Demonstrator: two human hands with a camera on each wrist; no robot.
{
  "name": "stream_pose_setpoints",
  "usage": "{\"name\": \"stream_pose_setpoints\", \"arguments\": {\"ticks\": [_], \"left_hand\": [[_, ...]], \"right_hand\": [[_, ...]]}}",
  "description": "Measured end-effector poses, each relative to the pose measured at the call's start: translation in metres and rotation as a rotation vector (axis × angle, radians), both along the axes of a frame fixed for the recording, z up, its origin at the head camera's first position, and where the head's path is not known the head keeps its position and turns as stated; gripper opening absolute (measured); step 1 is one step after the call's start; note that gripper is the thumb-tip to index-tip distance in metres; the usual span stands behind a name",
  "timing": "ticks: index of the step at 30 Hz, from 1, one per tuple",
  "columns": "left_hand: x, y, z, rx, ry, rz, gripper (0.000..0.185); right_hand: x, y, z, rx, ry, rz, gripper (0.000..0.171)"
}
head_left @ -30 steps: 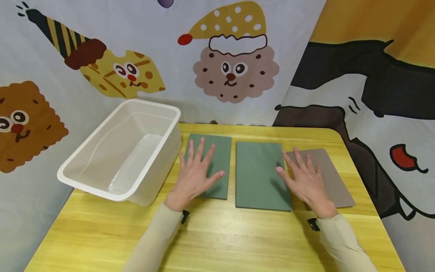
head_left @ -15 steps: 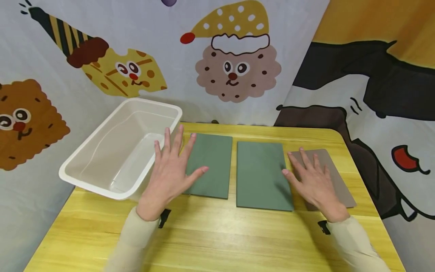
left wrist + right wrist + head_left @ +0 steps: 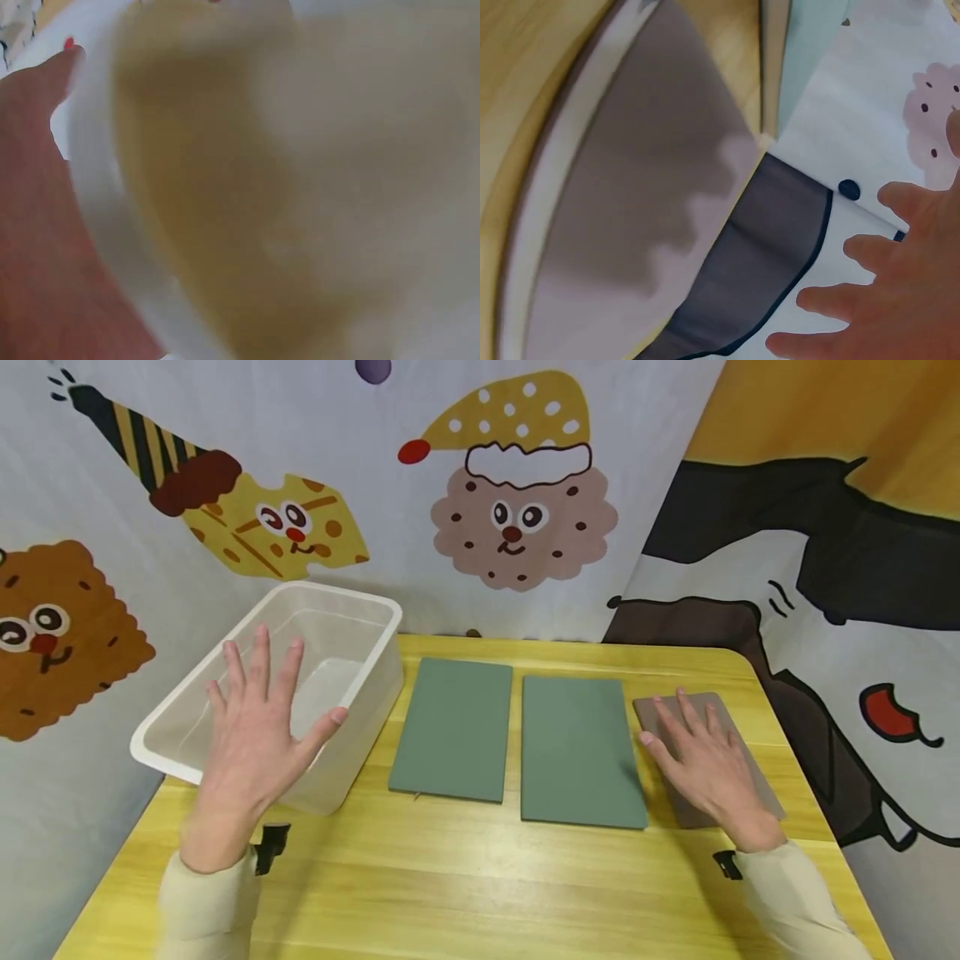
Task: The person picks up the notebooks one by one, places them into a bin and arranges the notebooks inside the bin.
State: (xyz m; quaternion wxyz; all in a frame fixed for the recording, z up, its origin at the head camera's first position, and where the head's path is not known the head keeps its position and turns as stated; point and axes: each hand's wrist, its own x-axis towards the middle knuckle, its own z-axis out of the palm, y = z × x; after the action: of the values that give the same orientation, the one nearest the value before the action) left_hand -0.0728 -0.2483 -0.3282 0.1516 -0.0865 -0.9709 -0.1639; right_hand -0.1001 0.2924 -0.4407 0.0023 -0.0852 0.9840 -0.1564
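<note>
One white bin [image 3: 375, 635], hollow, bare inside

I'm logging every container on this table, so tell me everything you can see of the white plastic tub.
The white rectangular plastic tub looks like smooth, slightly translucent plastic with rounded corners, a rolled rim and walls sloping inward toward the base. It stands upright and empty at the back left of the yellow wooden table, turned at an angle, its near left corner overhanging the table edge. The left hand, fingers spread, is over its near rim; whether they touch is unclear. A dark green rectangular board lies just beside it, apart.
</note>
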Motion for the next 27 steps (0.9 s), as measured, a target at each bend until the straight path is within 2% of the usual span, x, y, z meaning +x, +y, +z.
{"name": "stream_pose_setpoints", "arguments": {"ticks": [8, 12, 15, 21, 27], "left_hand": [[0.006, -0.08, -0.007, 0.053, -0.117, 0.113, 0.089], [0.003, -0.12, -0.018, 0.142, -0.138, 0.172, 0.086], [0.001, -0.14, -0.028, 0.2, -0.16, 0.204, 0.085], [-0.002, -0.153, -0.042, 0.201, -0.188, 0.241, 0.083], [-0.009, -0.144, -0.049, 0.128, -0.227, 0.205, 0.079]], "right_hand": [[-0.004, 0.027, -0.011, -0.05, -0.038, -0.019, 0.072], [-0.006, 0.047, -0.016, -0.079, -0.093, -0.053, 0.075], [-0.007, 0.062, -0.02, -0.074, -0.157, -0.089, 0.081], [-0.004, 0.08, -0.027, 0.003, -0.233, -0.173, 0.096], [0.001, 0.086, -0.03, 0.058, -0.271, -0.211, 0.107]]}}
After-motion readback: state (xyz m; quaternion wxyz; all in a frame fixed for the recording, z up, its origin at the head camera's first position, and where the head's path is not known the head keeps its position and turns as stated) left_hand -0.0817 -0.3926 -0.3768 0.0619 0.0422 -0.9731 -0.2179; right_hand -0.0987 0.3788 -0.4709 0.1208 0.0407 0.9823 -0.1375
